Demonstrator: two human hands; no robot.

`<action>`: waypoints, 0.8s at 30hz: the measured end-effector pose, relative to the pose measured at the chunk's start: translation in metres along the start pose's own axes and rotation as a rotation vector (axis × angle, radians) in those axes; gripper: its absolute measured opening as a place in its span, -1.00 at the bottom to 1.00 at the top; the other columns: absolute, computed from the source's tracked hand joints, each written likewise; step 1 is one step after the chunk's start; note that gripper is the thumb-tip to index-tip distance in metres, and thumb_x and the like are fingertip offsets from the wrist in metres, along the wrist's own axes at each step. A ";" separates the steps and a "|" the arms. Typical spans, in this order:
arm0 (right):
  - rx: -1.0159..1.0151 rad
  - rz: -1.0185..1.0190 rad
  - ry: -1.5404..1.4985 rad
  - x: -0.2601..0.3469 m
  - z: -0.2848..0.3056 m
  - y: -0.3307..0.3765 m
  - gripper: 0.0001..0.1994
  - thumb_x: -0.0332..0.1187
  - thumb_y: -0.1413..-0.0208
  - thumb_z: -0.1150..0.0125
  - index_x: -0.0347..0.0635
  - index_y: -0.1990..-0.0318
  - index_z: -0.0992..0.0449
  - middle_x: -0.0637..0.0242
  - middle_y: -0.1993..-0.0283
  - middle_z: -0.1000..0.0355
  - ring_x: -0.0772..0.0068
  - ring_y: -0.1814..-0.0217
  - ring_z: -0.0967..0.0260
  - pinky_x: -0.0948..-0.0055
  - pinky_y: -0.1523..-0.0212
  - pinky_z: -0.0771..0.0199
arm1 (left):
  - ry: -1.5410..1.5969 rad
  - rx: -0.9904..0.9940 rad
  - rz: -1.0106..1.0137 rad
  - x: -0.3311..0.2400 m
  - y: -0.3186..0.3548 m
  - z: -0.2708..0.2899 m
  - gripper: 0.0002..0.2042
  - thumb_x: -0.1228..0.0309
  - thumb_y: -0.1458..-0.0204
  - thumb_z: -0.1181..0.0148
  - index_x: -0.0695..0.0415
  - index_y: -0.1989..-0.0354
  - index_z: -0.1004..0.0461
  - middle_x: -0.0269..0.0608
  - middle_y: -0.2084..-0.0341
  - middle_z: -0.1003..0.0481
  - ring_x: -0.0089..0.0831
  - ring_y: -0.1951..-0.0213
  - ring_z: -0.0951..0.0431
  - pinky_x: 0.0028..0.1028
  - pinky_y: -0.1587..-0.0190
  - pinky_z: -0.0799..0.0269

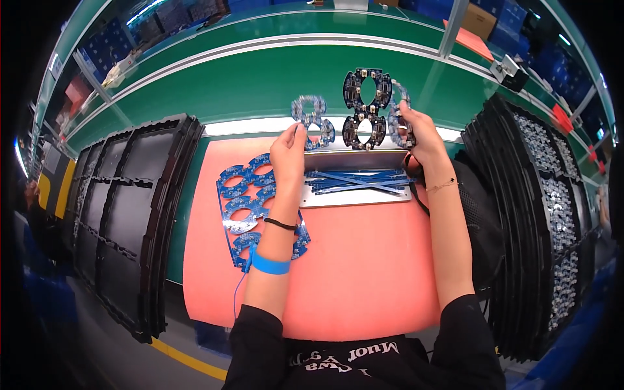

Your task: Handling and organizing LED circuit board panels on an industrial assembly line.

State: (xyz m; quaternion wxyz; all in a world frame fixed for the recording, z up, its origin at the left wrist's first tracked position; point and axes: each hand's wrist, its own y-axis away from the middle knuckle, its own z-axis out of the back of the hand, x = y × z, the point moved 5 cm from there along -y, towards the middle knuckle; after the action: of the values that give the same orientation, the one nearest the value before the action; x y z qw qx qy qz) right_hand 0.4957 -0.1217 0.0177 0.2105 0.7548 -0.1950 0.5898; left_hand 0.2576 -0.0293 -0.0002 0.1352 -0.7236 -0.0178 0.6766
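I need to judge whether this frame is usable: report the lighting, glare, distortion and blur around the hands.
Head view: bright, even light on the pink mat; fisheye bends the green conveyor edges and darkens the corners; pale glare on the metal tray; the left hand and right hand, each holding a blue circuit board, are fairly sharp; the tray stacks toward the rim look soft.

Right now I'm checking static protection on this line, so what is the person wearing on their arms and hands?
Both hands are bare, no gloves. The left wrist carries a blue strap with a thin blue cord trailing from it, and a thin black band sits higher up. The right wrist has a fine gold-coloured chain bracelet. Black sleeves are pushed up to the elbows.
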 end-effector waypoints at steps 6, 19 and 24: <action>0.116 0.118 -0.516 0.004 0.021 -0.013 -0.84 -0.27 -0.12 -0.02 -0.17 0.32 -0.37 0.40 0.43 -0.36 0.58 0.44 -0.27 0.60 0.40 -0.35 | 0.359 -0.079 0.148 0.004 0.005 0.008 -0.62 0.31 -0.11 0.03 0.30 -0.02 -0.23 -0.22 0.44 -0.48 -0.65 0.46 -0.38 -0.66 0.45 -0.26; 0.161 0.609 0.185 0.046 -0.079 0.031 -0.77 -0.25 -0.06 -0.13 -0.23 0.25 -0.45 0.43 0.31 -0.37 0.67 0.31 -0.26 0.67 0.28 -0.26 | 0.355 -0.107 -0.039 -0.072 0.022 0.060 -0.63 0.31 -0.11 0.02 0.24 -0.03 -0.23 -0.27 0.48 -0.50 -0.76 0.50 -0.30 -0.75 0.48 -0.16; 0.266 0.520 0.104 0.044 -0.088 0.014 -0.78 -0.25 -0.10 -0.07 -0.21 0.23 -0.44 0.50 0.37 -0.37 0.73 0.38 -0.26 0.69 0.36 -0.27 | 0.275 -0.125 -0.109 -0.073 0.024 0.118 -0.63 0.34 -0.11 0.02 0.28 -0.04 -0.21 -0.25 0.46 -0.50 -0.70 0.43 -0.41 -0.72 0.40 -0.26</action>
State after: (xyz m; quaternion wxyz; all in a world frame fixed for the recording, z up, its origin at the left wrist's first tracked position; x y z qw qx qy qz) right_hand 0.4268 -0.0876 0.0808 -0.0387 0.6693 -0.2919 0.6822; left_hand 0.1314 -0.0473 0.0600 0.1277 -0.8144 -0.0803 0.5604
